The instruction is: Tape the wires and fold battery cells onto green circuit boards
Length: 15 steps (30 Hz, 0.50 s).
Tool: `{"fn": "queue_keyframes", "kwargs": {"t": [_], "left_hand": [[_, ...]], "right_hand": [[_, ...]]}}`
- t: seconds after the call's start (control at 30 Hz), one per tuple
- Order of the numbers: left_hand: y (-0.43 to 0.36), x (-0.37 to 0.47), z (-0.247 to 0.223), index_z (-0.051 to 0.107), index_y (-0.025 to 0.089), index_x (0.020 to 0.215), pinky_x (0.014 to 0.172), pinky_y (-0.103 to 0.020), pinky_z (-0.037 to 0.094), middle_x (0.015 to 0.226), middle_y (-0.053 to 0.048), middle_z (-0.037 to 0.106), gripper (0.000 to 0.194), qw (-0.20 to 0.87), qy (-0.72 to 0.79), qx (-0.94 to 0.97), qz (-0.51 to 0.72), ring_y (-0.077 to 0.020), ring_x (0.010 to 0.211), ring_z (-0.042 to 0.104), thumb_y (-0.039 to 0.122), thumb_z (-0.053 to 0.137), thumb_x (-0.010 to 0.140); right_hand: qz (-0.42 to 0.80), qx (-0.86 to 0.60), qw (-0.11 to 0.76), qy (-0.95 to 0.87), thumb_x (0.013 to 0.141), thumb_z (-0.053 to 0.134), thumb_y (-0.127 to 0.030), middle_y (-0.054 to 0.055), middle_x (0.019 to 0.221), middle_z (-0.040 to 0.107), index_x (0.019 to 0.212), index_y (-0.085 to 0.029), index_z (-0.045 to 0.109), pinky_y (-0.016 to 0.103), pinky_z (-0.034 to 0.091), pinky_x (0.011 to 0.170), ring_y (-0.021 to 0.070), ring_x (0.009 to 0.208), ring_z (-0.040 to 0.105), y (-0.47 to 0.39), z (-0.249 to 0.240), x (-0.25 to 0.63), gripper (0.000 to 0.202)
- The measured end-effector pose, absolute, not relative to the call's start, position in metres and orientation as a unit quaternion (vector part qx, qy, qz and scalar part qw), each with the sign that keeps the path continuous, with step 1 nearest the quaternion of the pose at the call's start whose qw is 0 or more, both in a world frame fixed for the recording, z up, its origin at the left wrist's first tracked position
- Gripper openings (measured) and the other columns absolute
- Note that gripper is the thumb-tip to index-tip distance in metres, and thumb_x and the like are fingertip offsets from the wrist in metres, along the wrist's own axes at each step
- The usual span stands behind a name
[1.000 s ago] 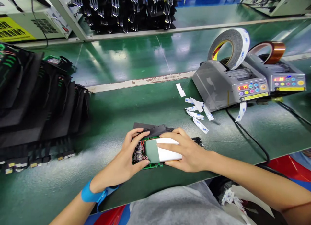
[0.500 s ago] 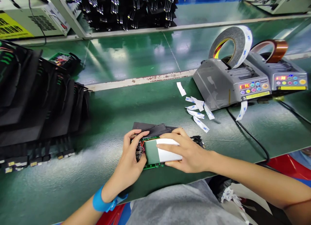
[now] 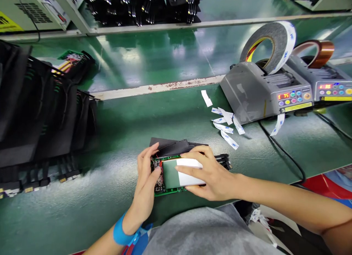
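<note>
A green circuit board (image 3: 159, 183) with small parts and red wires lies on the bench in front of me. On top of it rests a flat, smooth-faced battery (image 3: 171, 174), greenish on the left and white on the right. My left hand (image 3: 145, 181) grips the board's left end, thumb over the components and fingers round the far corner. My right hand (image 3: 211, 172) spans the battery's right part, fingers over its face and thumb at its near edge. Behind the board lies a black folded cover (image 3: 172, 146); black cable ends (image 3: 224, 160) stick out to the right.
Cut white tape strips (image 3: 227, 128) lie beyond my right hand. Two grey tape dispensers (image 3: 255, 93) with a roll of double-sided tape (image 3: 271, 46) and a roll of brown tape (image 3: 320, 53) stand at right. Stacked black cases (image 3: 52, 126) with cables fill the left side.
My left thumb has moved up from the board's near edge onto the components, and the left fingers have straightened along its end. My right hand stays on the battery. The view has shifted slightly.
</note>
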<state>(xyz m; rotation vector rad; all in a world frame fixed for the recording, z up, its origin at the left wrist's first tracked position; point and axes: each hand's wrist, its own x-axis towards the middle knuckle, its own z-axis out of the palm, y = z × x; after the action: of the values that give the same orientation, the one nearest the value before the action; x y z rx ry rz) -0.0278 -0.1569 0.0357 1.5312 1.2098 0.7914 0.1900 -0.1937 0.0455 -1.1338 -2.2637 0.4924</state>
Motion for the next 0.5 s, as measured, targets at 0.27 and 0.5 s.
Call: {"fn": "queue_keyframes", "kwargs": {"t": [0.27, 0.5], "left_hand": [[-0.1584, -0.0209, 0.0345, 0.04, 0.038, 0.136, 0.112, -0.044, 0.025, 0.133, 0.0, 0.043, 0.042, 0.501, 0.52, 0.586, 0.367, -0.0221, 0.124, 0.039, 0.044, 0.033, 0.096], [-0.1597, -0.024, 0.0325, 0.04, 0.037, 0.135, 0.112, -0.044, 0.025, 0.133, -0.001, 0.042, 0.04, 0.49, 0.526, 0.591, 0.364, -0.0214, 0.125, 0.039, 0.044, 0.03, 0.097]], "right_hand": [[0.175, -0.428, 0.291, -0.838, 0.077, 0.06, -0.021, 0.013, 0.124, 0.053, 0.121, -0.015, 0.057, 0.048, 0.042, 0.095, 0.0252, 0.107, 0.044, -0.1894, 0.0441, 0.1831, 0.045], [0.15, -0.446, 0.254, -0.845, 0.082, 0.055, -0.026, 0.007, 0.136, 0.051, 0.123, -0.022, 0.058, 0.053, 0.032, 0.106, 0.0278, 0.124, 0.039, -0.1906, 0.0437, 0.1822, 0.041]]}}
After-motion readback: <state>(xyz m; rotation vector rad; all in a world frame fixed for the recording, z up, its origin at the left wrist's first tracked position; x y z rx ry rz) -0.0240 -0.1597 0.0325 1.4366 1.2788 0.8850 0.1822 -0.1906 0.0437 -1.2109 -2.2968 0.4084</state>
